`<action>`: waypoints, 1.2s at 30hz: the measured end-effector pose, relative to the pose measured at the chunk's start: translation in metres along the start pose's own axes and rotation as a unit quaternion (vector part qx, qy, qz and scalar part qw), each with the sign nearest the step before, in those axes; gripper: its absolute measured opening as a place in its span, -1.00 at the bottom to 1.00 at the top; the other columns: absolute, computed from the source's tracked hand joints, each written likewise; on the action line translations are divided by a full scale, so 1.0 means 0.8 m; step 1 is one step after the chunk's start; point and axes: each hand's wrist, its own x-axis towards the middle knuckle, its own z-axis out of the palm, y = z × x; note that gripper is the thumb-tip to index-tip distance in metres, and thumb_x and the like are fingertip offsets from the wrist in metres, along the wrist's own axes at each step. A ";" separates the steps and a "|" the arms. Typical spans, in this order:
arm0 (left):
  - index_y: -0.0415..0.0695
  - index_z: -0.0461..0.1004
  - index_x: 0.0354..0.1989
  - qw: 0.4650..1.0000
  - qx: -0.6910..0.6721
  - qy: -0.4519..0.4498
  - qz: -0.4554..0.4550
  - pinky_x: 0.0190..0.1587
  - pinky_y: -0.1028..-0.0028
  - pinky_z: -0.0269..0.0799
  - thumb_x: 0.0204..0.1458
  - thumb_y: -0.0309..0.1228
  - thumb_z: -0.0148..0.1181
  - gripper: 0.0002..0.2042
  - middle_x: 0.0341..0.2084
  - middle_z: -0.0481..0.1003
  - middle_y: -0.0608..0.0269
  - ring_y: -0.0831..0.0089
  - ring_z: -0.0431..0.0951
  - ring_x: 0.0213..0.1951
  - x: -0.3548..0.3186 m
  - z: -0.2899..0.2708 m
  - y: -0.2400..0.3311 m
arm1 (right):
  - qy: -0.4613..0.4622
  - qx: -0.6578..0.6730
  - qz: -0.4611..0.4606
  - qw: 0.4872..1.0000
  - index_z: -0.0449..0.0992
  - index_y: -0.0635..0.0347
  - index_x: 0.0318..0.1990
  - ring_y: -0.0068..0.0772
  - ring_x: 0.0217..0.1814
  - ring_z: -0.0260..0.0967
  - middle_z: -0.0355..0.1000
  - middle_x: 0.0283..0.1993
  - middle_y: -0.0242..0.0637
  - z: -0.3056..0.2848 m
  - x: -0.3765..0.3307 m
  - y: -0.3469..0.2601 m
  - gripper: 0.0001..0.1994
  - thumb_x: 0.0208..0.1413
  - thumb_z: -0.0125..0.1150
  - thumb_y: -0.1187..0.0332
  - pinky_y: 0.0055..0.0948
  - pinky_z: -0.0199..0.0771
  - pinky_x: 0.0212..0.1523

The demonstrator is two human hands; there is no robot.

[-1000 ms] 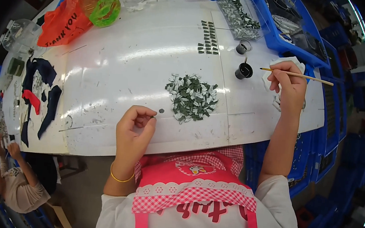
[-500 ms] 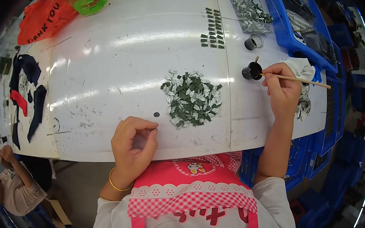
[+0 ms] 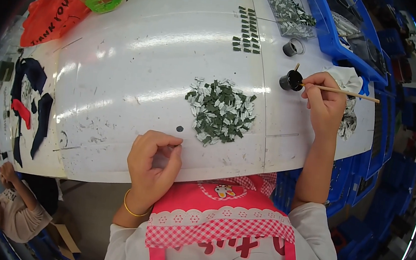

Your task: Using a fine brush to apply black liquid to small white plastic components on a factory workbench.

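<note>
My right hand [image 3: 326,105] grips a slim wooden-handled brush [image 3: 359,96]. The brush's tip end is at the mouth of a small black cup [image 3: 284,82] of dark liquid, and another stick stands in that cup. Near the table's front edge, my left hand [image 3: 151,160] is closed, thumb and forefinger brought together; anything pinched there is too small to make out. Just beyond its fingertips lies a dark round spot [image 3: 179,129]. A heap of small dark green and whitish pieces [image 3: 220,112] lies between my hands. Farther off, dark pieces [image 3: 247,31] are set out in rows.
A second small cup [image 3: 290,49] stands beyond the black one. Behind it are a clear bag of pieces [image 3: 289,12] and a blue crate [image 3: 343,53]. Crumpled white cloth [image 3: 345,79] lies by my right hand. Dark fabric scraps [image 3: 43,119] and a red bag [image 3: 53,20] occupy the left side.
The view has shifted slightly. Both hands keep nearly the same pose, with the brush still at the black cup.
</note>
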 end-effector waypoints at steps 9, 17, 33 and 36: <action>-0.19 0.50 -0.34 1.000 0.000 -0.001 0.004 -0.33 0.58 0.25 -0.16 -0.67 0.19 -0.82 -0.47 0.44 0.34 0.53 0.31 -0.50 -0.006 -0.002 -0.001 | 0.061 0.065 -0.018 0.996 0.51 0.31 -0.39 -0.63 -0.58 0.22 0.40 -0.54 -0.32 -0.002 -0.012 -0.002 -0.88 -0.03 0.01 0.57 -0.73 0.13 -0.60; -0.21 0.49 -0.35 0.987 -0.151 0.037 -0.035 -0.31 0.61 0.32 -0.12 -0.75 0.16 -0.81 -0.38 0.51 0.24 0.53 0.39 -0.43 -0.012 0.000 0.002 | 0.043 0.300 -0.167 0.938 0.51 0.32 -0.28 -0.57 -0.61 0.20 0.39 -0.50 -0.23 -0.018 -0.056 -0.011 -0.80 0.03 -0.03 0.46 -0.67 0.12 -0.62; -0.23 0.55 -0.41 0.964 -0.259 -0.065 0.005 -0.44 0.68 0.32 -0.18 -0.73 0.29 -0.83 -0.45 0.47 0.28 0.61 0.40 -0.48 -0.022 0.055 0.005 | -0.034 0.295 -0.305 0.905 0.44 0.35 -0.14 -0.44 -0.57 0.24 0.47 -0.33 -0.09 0.079 -0.180 0.001 -0.73 -0.04 -0.01 0.57 -0.49 0.29 -0.52; -0.22 0.56 -0.42 0.971 -0.229 -0.052 0.036 -0.46 0.68 0.32 -0.21 -0.74 0.28 -0.82 -0.46 0.47 0.29 0.60 0.40 -0.49 -0.024 0.055 0.007 | -0.047 0.279 -0.318 0.905 0.44 0.34 -0.14 -0.45 -0.56 0.24 0.47 -0.32 -0.09 0.088 -0.177 -0.001 -0.73 -0.06 -0.01 0.59 -0.49 0.31 -0.52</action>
